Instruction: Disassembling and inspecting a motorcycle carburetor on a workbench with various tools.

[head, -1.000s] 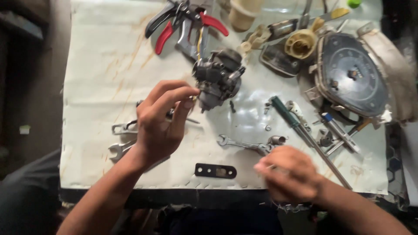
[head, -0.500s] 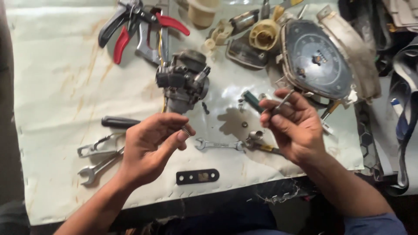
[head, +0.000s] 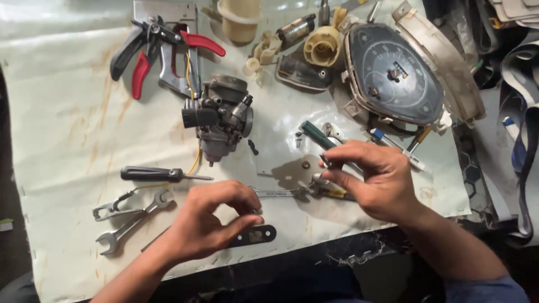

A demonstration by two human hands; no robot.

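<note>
Your right hand pinches a small part clear of the desk; your left hand curls loosely over a flat black plate, holding nothing visible.

You see a white, rust-stained sheet under everything. The pliers have red and black handles. The carburetor is dull grey metal with black parts. The small screwdriver has a black handle, another screwdriver a dark green one. The speedometer face is dark blue-grey, rimmed in dirty cream.
</note>
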